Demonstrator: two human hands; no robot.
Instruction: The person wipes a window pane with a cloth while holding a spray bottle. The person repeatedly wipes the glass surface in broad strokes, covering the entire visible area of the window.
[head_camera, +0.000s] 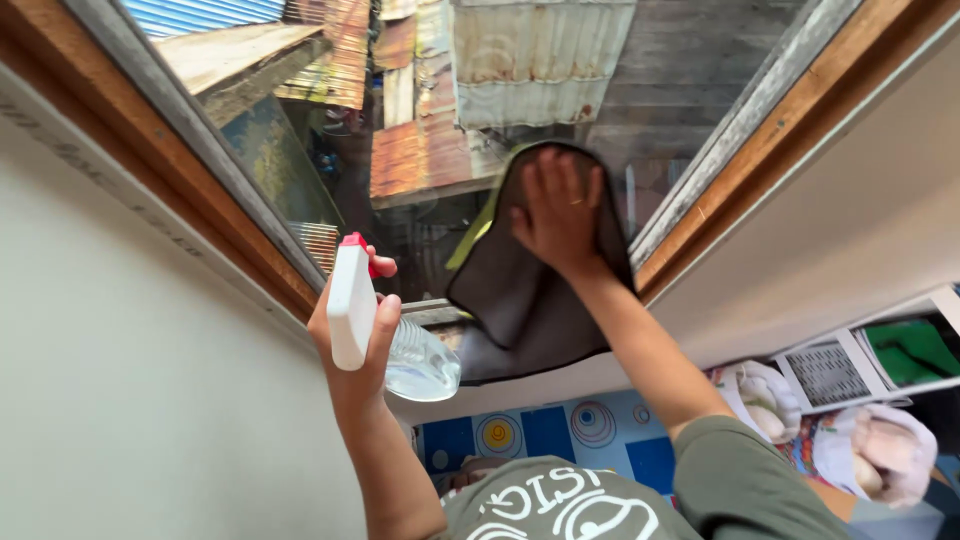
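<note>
Grey cleaning cloth lies flat against the window glass, pinned near its top edge by the right hand, palm spread and fingers open. Left hand is closed round a white spray bottle with a red trigger, held just below the pane. Risk: the cloth's loose lower half hangs unsupported and could slip if palm pressure eases; the bottle sits close enough to knock the wooden frame. Stuffed bags lie below, well apart.
</note>
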